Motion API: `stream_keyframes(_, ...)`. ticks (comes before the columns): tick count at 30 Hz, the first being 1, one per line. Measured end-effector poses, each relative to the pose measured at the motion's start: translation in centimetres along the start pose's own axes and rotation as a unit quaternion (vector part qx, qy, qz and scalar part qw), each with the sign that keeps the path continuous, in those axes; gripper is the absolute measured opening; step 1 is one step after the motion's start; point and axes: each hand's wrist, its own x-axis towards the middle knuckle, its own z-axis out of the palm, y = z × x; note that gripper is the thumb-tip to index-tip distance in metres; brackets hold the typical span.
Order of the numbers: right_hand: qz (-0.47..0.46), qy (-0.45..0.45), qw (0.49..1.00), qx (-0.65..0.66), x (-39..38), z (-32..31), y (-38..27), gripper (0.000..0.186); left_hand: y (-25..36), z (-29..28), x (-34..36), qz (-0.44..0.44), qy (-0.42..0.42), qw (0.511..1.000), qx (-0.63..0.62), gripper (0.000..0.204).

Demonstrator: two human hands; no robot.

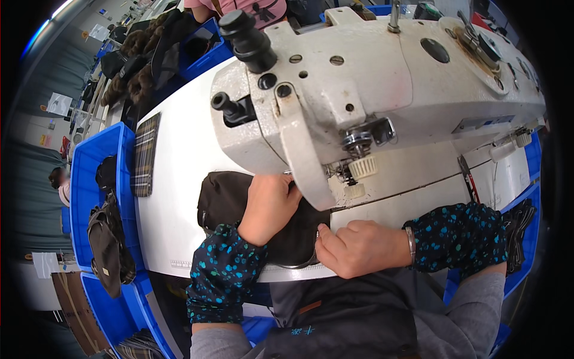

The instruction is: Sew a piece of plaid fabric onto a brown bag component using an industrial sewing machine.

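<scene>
A dark brown fabric piece [226, 194] lies on the white sewing table under the head of a sewing machine [335, 78]. Its curved near edge carries a thin, light line that resembles a zipper. My left hand [270, 206] rests on the fabric close to the needle area, its fingers bent and closed on the cloth; the fingertips are partly hidden behind the machine's pale lever [305, 155]. At the fabric's right edge, my right hand [362, 246] is closed, thumb and forefinger pinching the border. Patterned sleeve covers are on both my forearms.
A folded plaid cloth [145, 154] lies at the table's left edge. Blue bins [81, 179] with dark fabric pieces stand at the left, and another blue bin [526, 269] is at the right. Red-and-black snips [469, 179] lie right of the needle. Someone in pink sits beyond.
</scene>
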Motion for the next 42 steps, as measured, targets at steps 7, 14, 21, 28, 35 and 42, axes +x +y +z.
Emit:
stream_keyframes(7,0.016,0.0,1.0,-0.006,0.1,0.0,-0.2,0.018,-0.5,0.5,-0.3,0.047,0.021,0.993,0.105,0.028)
stream_keyframes(14,0.007,-0.005,1.0,-0.005,-0.1,0.2,-0.2,0.017,-0.7,0.5,-0.3,0.105,0.049,0.986,0.117,0.029)
stream_keyframes(21,0.005,0.076,0.997,0.017,0.4,0.8,0.6,0.018,3.6,-2.0,-2.3,0.046,0.102,0.976,0.184,0.036)
stream_keyframes(28,-0.052,0.11,0.988,0.096,0.7,1.2,0.3,0.022,3.3,-0.5,-5.5,-0.124,-0.018,0.99,-0.071,0.038)
stream_keyframes(35,0.258,0.024,0.965,-0.041,-2.6,-5.9,2.0,0.021,0.2,-1.5,-7.5,-0.236,-0.036,0.86,-0.451,0.014)
stream_keyframes(42,0.6,-0.097,0.773,-0.179,-13.6,-10.6,1.1,0.031,0.8,-2.6,-7.2,-0.179,-0.061,0.872,-0.452,0.019)
